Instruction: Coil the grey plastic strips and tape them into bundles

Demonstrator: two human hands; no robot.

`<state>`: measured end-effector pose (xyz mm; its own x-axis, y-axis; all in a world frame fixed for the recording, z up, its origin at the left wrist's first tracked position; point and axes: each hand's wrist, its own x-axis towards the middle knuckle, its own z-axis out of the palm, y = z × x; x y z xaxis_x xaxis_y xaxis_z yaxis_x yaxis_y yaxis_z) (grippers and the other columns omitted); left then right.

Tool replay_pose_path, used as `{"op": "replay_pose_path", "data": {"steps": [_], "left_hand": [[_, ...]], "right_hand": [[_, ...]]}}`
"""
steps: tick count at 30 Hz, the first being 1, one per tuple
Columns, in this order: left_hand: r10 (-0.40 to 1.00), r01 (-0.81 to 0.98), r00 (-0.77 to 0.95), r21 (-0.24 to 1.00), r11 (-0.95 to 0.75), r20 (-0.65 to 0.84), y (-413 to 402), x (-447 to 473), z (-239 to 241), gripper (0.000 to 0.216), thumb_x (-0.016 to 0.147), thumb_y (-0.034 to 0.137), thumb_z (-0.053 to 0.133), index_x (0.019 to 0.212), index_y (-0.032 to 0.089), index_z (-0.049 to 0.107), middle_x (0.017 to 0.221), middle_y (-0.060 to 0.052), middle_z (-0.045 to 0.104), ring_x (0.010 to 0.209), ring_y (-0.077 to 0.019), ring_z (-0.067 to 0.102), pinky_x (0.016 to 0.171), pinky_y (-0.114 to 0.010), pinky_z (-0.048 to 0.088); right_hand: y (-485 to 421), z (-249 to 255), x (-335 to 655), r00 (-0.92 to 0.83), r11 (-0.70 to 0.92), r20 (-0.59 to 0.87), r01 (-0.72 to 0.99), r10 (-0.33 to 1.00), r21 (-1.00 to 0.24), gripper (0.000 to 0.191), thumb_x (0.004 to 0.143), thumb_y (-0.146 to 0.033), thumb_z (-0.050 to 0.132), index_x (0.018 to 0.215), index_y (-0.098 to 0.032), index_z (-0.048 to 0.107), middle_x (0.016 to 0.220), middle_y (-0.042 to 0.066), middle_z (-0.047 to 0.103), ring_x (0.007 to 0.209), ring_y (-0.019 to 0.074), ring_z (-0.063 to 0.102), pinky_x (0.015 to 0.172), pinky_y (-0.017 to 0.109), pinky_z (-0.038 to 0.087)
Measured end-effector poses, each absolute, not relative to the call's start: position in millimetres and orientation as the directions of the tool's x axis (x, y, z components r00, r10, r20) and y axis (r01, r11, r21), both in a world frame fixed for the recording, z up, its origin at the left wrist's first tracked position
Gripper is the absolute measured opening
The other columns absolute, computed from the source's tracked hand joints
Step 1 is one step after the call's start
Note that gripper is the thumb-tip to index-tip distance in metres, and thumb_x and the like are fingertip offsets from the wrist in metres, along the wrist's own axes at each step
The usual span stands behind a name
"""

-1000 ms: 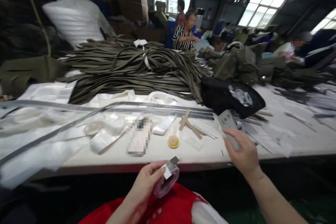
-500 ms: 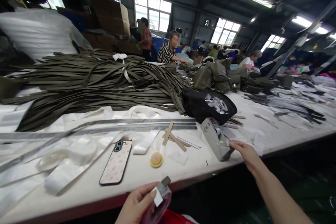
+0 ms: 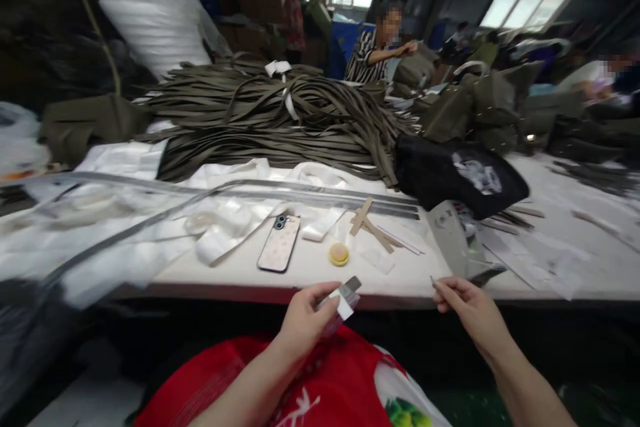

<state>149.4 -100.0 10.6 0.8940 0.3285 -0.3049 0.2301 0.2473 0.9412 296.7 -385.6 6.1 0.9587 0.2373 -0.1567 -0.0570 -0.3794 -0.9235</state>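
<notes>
My left hand is closed on a small clear plastic packet with a white label and a grey tab, held over my lap in front of the table edge. To its right, my right hand pinches a thin, small item I cannot make out, just below the grey flat piece lying at the table's front. A phone in a pale case and a small yellow disc lie on the white table just beyond my left hand.
A big heap of olive straps fills the table's middle, with long grey strips and white fabric in front. A black bag and olive bags sit right. Crossed wooden sticks lie near the disc. People work behind the table.
My right hand has drawn back from the grey flat piece to the table's edge and pinched shut. The left hand keeps the packet. The camera has tilted down.
</notes>
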Motion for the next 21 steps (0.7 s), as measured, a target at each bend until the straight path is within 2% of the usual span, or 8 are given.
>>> {"op": "replay_pose_path", "data": {"steps": [4,7,13,18,21], "left_hand": [[0.511,0.189,0.838,0.98,0.061,-0.193,-104.6,143.3,16.6,0.037,0.076,0.031,0.068,0.107,0.011,0.072,0.105,-0.013,0.074,0.095,-0.0264,0.067,0.089,-0.036,0.051],[0.594,0.171,0.794,0.985,-0.011,-0.131,-104.2,135.2,17.3,0.036,0.08,0.029,0.064,0.111,0.012,0.071,0.107,-0.012,0.073,0.095,-0.0244,0.068,0.089,-0.034,0.051],[0.684,0.146,0.724,0.989,-0.021,-0.092,-98.0,120.5,14.8,0.036,0.081,0.03,0.062,0.113,0.014,0.07,0.107,-0.01,0.073,0.093,-0.0221,0.068,0.088,-0.031,0.052],[0.653,0.132,0.751,0.991,0.0,-0.1,-99.5,117.7,7.6,0.035,0.081,0.028,0.062,0.113,0.014,0.069,0.105,-0.01,0.073,0.09,-0.021,0.068,0.082,-0.029,0.053],[0.646,0.115,0.757,0.993,0.012,-0.096,-101.1,119.2,5.6,0.033,0.081,0.025,0.061,0.112,0.014,0.068,0.101,-0.009,0.073,0.085,-0.0193,0.068,0.078,-0.027,0.053]], "right_hand": [[-288.6,29.2,255.7,0.766,-0.232,-0.225,-0.102,0.603,-0.967,0.035,0.078,-0.051,0.07,0.074,-0.017,0.064,0.064,0.003,0.065,0.054,0.0134,0.057,0.055,0.026,0.047],[-249.6,28.7,232.0,0.611,-0.162,-0.251,-0.198,0.751,-0.967,0.031,0.08,-0.047,0.069,0.076,-0.017,0.063,0.065,0.001,0.064,0.054,0.0114,0.054,0.054,0.024,0.044],[-229.5,15.1,223.6,0.55,-0.177,-0.313,-0.287,0.774,-0.941,0.031,0.076,-0.046,0.073,0.079,-0.017,0.064,0.066,0.001,0.062,0.05,0.0105,0.049,0.049,0.023,0.039],[-224.2,22.6,220.5,0.542,-0.129,-0.372,-0.433,0.753,-0.892,0.03,0.072,-0.045,0.077,0.08,-0.018,0.066,0.064,-0.001,0.061,0.048,0.0081,0.042,0.046,0.02,0.033],[-223.2,25.2,220.3,0.54,-0.126,-0.381,-0.449,0.75,-0.884,0.029,0.071,-0.044,0.078,0.079,-0.018,0.066,0.063,-0.001,0.061,0.047,0.0077,0.041,0.045,0.02,0.032]]}}
